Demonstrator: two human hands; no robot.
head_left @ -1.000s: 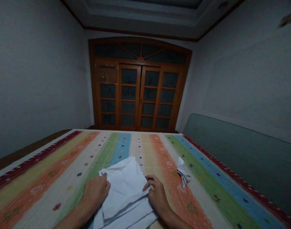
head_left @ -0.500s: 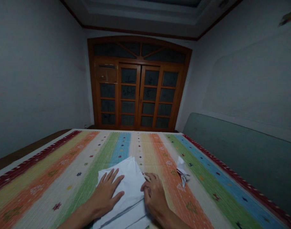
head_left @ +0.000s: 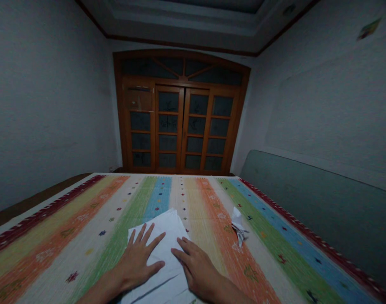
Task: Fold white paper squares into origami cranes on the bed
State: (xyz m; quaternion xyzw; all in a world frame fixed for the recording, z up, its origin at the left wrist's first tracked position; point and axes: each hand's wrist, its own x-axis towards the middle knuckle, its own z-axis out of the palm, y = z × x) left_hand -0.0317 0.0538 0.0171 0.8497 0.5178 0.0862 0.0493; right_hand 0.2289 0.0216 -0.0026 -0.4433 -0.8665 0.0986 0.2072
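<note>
Left hand point(head_left: 137, 255): at paper's nine o'clock, fingers spread wide, palm down, gripping nothing.
Right hand point(head_left: 196, 266): at paper's four o'clock, fingers extended, resting upon it, gripping nothing visible.
White paper point(head_left: 171, 226): at six o'clock of the view; seemingly being pressed flat, which calls for steady, even pressure.
Small folded paper point(head_left: 237, 223): at paper's two o'clock, apart.
Striped cloth point(head_left: 208, 219): beneath everything.
Grey-green panel point(head_left: 313, 190): toward three o'clock.
Wooden doors point(head_left: 182, 126): at twelve, dim room.

Dim, bluish light; wide-angle stretch toward edges
</note>
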